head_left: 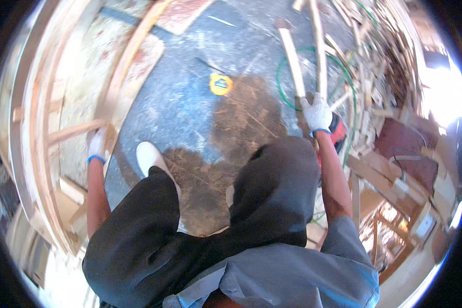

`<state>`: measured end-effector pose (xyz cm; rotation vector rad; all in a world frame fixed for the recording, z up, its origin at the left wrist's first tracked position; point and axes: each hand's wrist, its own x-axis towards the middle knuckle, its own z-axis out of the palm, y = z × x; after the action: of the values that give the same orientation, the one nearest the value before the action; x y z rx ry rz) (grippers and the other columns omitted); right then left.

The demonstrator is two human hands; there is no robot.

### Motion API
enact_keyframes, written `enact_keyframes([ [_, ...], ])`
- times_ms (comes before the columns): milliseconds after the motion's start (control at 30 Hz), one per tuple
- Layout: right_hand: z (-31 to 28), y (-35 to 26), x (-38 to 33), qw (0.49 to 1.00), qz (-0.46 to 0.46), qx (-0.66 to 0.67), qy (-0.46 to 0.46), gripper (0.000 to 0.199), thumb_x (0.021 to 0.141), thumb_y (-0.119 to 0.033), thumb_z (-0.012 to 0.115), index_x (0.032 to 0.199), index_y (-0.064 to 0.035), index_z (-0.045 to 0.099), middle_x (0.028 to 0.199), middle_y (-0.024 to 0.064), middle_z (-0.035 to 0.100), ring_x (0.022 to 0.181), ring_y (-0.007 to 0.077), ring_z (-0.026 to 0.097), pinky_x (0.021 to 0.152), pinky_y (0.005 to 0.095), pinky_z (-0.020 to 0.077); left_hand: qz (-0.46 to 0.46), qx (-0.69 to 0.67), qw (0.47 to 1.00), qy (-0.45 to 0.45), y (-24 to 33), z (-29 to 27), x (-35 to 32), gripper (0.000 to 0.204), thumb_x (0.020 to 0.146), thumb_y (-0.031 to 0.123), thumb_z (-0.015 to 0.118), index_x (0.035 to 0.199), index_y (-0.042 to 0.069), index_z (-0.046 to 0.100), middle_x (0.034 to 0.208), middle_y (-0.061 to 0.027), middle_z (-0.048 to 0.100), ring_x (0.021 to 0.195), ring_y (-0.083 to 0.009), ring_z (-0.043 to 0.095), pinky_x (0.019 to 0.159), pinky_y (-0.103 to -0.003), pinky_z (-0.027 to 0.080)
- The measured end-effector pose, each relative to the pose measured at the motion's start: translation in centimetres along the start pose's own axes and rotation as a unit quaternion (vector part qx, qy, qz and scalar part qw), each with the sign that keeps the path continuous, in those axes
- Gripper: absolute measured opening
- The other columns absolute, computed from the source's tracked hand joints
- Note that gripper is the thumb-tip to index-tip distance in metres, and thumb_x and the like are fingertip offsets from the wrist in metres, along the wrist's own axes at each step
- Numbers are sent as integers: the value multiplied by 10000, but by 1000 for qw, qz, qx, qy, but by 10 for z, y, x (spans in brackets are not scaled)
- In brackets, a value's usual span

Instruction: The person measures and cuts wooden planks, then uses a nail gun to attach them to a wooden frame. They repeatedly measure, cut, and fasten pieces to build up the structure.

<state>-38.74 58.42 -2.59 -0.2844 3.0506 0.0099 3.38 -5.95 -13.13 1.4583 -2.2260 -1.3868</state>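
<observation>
My left hand [97, 145], in a white glove with a blue cuff, rests on a curved wooden frame [41, 154] at my left, gripping one of its cross pieces. My right hand [316, 113], gloved the same way, is closed around the lower end of a long wooden strip [319, 46] that points away from me. A second wooden strip [292, 59] lies beside it on the floor. My dark trouser legs and one white shoe [150, 156] fill the middle of the view.
A yellow tape measure [220, 84] lies on the dusty grey floor ahead, next to a patch of sawdust [241, 123]. A green hose [344, 72] loops by a pile of scrap wood [380, 61] at the right. A red tool [338, 134] sits below my right hand.
</observation>
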Motion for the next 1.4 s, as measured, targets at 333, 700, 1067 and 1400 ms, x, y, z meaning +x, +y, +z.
enact_keyframes([
  [333, -10, -83, 39, 987, -56, 124, -82, 463, 917, -417, 686, 1121, -3, 721, 932, 250, 732, 884, 396, 727, 787, 472, 540, 7, 288, 956, 59, 94, 30, -44, 476, 887, 417, 616, 1144, 29, 720, 1213, -254, 691, 1157, -412, 646, 992, -510, 508],
  [700, -73, -429, 10, 738, -379, 268, -490, 263, 955, -279, 683, 910, -22, 708, 745, -12, 612, 641, 81, 527, 569, 290, 436, 59, 222, 959, 166, 80, 56, -48, 378, 817, 294, 681, 1074, 17, 685, 1106, -230, 686, 1084, -433, 634, 962, -528, 502],
  [1067, 25, -604, -31, 611, -577, 331, -428, 206, 958, -274, 612, 888, -101, 698, 712, 58, 640, 618, 166, 573, 603, 356, 480, 42, 170, 976, 129, 64, 56, -55, 379, 845, 333, 683, 1076, 34, 656, 1093, -233, 654, 1060, -442, 599, 939, -547, 471],
  [1400, 0, -603, -53, 634, -510, 347, -467, 224, 944, -284, 633, 858, -95, 716, 697, 34, 676, 631, 169, 626, 588, 366, 502, 112, 227, 954, 160, 57, 57, -54, 349, 837, 297, 639, 1074, 41, 659, 1122, -225, 664, 1076, -437, 608, 951, -534, 474],
])
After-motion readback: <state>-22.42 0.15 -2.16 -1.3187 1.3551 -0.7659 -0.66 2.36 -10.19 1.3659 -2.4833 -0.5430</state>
